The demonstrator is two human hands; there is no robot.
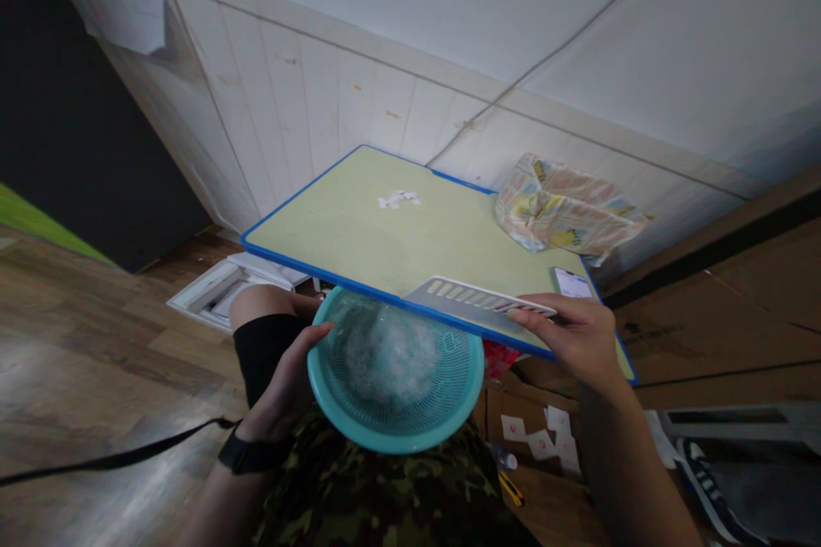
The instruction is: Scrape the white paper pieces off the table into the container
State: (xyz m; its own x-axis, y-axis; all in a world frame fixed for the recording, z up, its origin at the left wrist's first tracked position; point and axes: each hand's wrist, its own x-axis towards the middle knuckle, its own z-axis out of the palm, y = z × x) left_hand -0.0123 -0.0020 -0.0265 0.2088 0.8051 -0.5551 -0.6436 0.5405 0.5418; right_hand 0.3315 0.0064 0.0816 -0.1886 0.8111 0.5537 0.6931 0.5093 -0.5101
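Note:
My left hand (pixel 295 372) grips the left rim of a turquoise plastic basket (pixel 410 442), its thumb over the edge. Inside the basket lies a heap of clear, whitish small pieces (pixel 391 355), too blurred to name. In my right hand (pixel 574 329) is a thin, flat white scraper-like plate (pixel 458 305) with a row of slots, pinched at its right end. The plate lies along the front edge of a pale yellow table (pixel 333 226) with blue trim, just above the basket. Farther back on the tabletop sits a small cluster of white pieces (pixel 398 200).
A patterned cloth or plastic bag (pixel 564 209) and a phone (pixel 573 283) occupy the table's right side. Below it are white cards (pixel 542 444) and a yellow box cutter (pixel 511 489). A white box (pixel 205 291) stands on the floor at left; large cardboard (pixel 724 316) borders the right.

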